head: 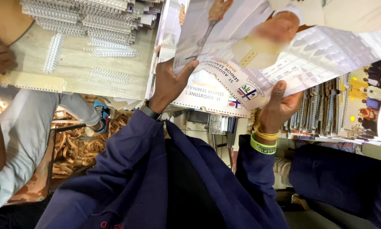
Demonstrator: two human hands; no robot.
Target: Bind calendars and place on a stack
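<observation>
Worktable (114,85) strewn with wire binding coils (84,19), printed sheet (258,55) gripped by both hands

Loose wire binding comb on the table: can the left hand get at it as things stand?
Probably not right away: the left hand is gripping the large printed sheet. The wire binding comb lies uncovered on the table.

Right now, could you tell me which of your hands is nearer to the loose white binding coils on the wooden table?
Left. The left hand grips the printed sheet beside the binding coils; the right hand holds it farther away.
</observation>
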